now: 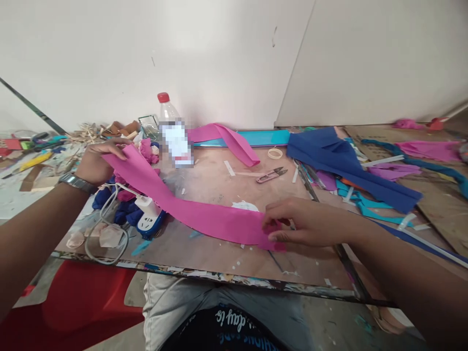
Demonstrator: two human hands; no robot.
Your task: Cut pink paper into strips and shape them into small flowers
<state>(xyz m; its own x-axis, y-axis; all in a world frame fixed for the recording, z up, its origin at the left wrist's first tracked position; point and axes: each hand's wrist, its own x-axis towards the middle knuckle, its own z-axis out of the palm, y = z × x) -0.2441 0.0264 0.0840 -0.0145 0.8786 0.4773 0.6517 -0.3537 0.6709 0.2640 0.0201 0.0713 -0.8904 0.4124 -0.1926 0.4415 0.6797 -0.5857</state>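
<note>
A long pink fabric strip [204,217] stretches across the front of the worktable between my two hands. My left hand [104,158], with a metal watch on its wrist, pinches the strip's raised left end. At the other end, my right hand [296,222] has its fingers closed on the strip near the tabletop. Another pink strip [237,144] lies folded at the back of the table. Thread snips [271,175] and a tape ring [275,153] rest on the board behind my right hand.
A bottle with a red cap [163,97] stands behind a lit, blurred phone [177,144]. A blue-white power socket [148,222] with a white cable [106,209] sits below my left hand. Dark blue fabric [340,156] and coloured scraps [395,170] lie on the right.
</note>
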